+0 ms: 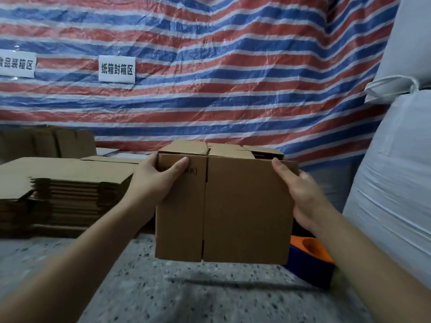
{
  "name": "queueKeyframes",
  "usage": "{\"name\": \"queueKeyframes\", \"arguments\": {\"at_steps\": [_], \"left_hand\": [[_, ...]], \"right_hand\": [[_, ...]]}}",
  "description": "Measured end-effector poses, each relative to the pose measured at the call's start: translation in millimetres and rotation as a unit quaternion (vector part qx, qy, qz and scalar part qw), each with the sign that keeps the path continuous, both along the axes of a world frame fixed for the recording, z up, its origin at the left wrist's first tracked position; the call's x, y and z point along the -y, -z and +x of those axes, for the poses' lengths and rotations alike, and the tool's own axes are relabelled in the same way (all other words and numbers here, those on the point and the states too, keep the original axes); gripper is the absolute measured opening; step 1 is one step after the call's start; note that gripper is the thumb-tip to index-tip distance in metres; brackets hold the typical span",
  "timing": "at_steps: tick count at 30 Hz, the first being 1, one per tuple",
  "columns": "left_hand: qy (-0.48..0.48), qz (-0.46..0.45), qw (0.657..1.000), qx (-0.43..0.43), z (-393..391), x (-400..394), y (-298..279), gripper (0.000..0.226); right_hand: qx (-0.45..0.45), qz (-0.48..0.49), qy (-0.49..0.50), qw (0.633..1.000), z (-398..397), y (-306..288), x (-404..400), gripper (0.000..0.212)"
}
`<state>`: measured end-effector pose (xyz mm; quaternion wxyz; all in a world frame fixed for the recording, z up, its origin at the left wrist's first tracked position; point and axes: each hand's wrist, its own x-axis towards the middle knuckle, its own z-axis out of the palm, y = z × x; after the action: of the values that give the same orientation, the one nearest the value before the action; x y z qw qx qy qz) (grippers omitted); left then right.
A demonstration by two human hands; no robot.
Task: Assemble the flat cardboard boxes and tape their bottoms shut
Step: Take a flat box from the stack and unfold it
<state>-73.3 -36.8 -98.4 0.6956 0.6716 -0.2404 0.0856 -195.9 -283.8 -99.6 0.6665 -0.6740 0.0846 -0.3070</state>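
Gripping hands (161, 180) on squared-up brown box (247, 213)

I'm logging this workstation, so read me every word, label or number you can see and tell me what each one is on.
"纸箱封箱区": white sign on the striped tarp.
"…品装箱区": white sign at the left edge; its first character is cut off.
"(K)": printed on the cardboard box, beside the left hand; the rest is hidden by the thumb.
Nothing else readable.
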Motion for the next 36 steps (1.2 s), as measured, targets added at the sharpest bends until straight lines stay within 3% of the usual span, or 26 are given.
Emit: {"name": "queueKeyframes", "arguments": {"at_steps": [7,12,15,17,21,24,28,31,36], "left_hand": [[-0.008,0.015,1.000,-0.022,-0.4,1.1,43.0,0.035],[-0.043,-0.012,0.999,-0.016,-4.8,8.2,47.4,0.033],[-0.048,-0.025,0.998,-0.028,-9.1,11.1,48.7,0.039],[-0.034,-0.051,0.997,-0.051,-12.5,14.4,49.3,0.045],[-0.041,-0.086,0.993,-0.074,-16.2,23.8,46.6,0.058],[-0.035,-0.080,0.993,-0.082,-16.6,26.8,44.0,0.050],[0.044,-0.029,0.993,-0.106,-12.6,30.8,26.2,0.005],[0.119,-0.006,0.985,-0.127,-13.2,27.3,22.5,0.020],[0.232,-0.046,0.956,-0.173,-13.9,15.7,39.5,0.041]], "right_hand": [[-0.025,0.016,-0.006,1.000,-6.1,45.0,-3.0,0.050],[0.001,0.005,-0.089,0.996,-8.8,48.4,10.7,0.060],[0.014,0.096,-0.156,0.983,-10.6,40.4,19.0,0.071],[0.008,0.119,-0.183,0.976,-9.4,36.3,19.9,0.066],[-0.025,0.077,-0.202,0.976,-5.6,35.8,13.4,0.050],[-0.024,0.041,-0.175,0.984,-8.4,36.4,6.3,0.042],[0.000,0.044,-0.126,0.991,-10.7,38.4,-3.8,0.051],[0.020,0.037,-0.089,0.995,-7.8,40.8,-12.8,0.059],[0.015,0.039,-0.029,0.999,-3.9,51.3,-24.2,0.061]]}}
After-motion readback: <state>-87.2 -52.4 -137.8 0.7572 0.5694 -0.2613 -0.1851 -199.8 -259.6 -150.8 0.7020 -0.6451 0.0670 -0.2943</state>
